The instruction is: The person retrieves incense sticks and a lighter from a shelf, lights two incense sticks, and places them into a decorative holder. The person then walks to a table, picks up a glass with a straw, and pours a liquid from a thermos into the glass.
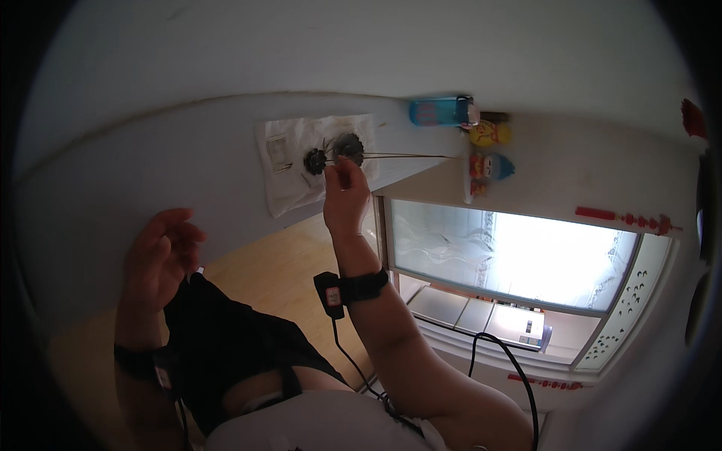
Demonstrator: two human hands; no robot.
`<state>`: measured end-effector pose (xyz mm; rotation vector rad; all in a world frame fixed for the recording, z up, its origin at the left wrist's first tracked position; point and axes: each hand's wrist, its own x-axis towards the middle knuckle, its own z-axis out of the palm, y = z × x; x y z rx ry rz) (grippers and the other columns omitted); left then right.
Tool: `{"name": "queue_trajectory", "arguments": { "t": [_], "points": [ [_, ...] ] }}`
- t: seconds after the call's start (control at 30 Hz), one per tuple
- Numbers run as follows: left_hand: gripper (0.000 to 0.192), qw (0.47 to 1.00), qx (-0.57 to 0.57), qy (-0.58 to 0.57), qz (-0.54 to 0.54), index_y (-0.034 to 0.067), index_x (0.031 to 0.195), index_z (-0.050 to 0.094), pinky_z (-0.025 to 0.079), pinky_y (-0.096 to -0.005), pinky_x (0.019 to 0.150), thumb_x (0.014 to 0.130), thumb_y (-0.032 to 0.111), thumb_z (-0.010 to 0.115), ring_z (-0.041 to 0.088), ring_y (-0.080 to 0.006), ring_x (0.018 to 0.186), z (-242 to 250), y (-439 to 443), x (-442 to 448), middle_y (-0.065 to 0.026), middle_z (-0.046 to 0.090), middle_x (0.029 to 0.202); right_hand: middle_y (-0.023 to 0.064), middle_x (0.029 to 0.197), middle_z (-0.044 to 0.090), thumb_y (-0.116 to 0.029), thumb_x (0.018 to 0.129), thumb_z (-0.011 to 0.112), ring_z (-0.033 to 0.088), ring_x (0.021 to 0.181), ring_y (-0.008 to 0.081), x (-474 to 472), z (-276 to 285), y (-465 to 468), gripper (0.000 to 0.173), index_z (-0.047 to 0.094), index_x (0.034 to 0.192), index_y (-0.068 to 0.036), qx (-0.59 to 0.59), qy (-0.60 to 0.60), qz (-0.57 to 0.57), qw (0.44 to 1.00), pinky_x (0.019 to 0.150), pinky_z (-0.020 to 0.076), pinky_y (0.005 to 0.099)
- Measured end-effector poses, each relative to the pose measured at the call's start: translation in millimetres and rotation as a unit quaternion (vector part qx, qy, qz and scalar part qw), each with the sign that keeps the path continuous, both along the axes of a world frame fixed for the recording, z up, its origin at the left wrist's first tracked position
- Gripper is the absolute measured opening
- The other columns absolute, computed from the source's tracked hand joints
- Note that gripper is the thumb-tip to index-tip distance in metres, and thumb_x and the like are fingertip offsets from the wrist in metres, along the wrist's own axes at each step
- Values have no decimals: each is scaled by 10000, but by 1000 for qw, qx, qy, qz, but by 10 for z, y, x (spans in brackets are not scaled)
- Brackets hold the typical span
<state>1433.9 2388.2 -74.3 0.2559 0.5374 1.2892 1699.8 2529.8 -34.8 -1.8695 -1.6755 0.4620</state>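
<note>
My right hand (347, 197) is over a pale sheet (293, 191) on the table, its thumb and fingertips pinched together between two dark, flower-shaped pieces. The smaller dark flower (315, 162) is left of the fingertips. Just above and right of them is the larger dark flower (348, 147), partly covered by the hand. Its thin stems (403, 155) stretch rightward past the sheet. A thin stem appears to run into my pinch, though its end is hidden. My left hand (161, 256) hovers by the table's near edge, fingers loosely bent and apart, holding nothing.
On the sheet's left part rests a small flat rectangular piece (278, 153). A blue bottle (437, 112) is at the table's far right, beside a yellow figurine (489, 133) and a blue-topped figurine (499, 167). A black cable (516, 355) loops near my right arm.
</note>
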Motion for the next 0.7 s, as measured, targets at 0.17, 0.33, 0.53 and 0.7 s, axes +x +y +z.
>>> {"name": "queue_trajectory", "arguments": {
  "t": [0.17,0.33,0.53,0.7],
  "points": [
    [531,1000,6,-3,2,15,1255,406,446,-253,643,877,361,545,512,-116,749,-15,1,-4,-97,567,1013,41,783,608,-109,774,661,561,704,113,-44,-22,23,265,608,1016,-15,6,22,-3,1000,668,460,252],
    [529,1000,-1,1,2,22,1258,407,445,-247,644,877,361,546,512,-109,753,17,-3,-1,-89,562,1014,36,762,598,-112,771,663,550,685,106,-74,-31,26,260,607,1008,-20,5,25,11,1000,640,454,253],
    [527,1000,-7,1,0,28,1260,407,452,-248,649,872,353,553,517,-103,767,32,8,-16,-84,557,1023,33,747,588,-120,778,661,535,667,111,-82,-41,-31,266,598,1016,-19,-8,15,-3,1000,625,446,257],
    [529,1000,-5,-7,0,32,1263,403,466,-254,667,864,339,564,531,-114,791,13,-2,-19,-85,554,1033,32,735,578,-126,777,661,530,665,115,-60,-67,-43,267,597,1009,-12,-12,33,-13,999,613,440,257]
  ]
}}
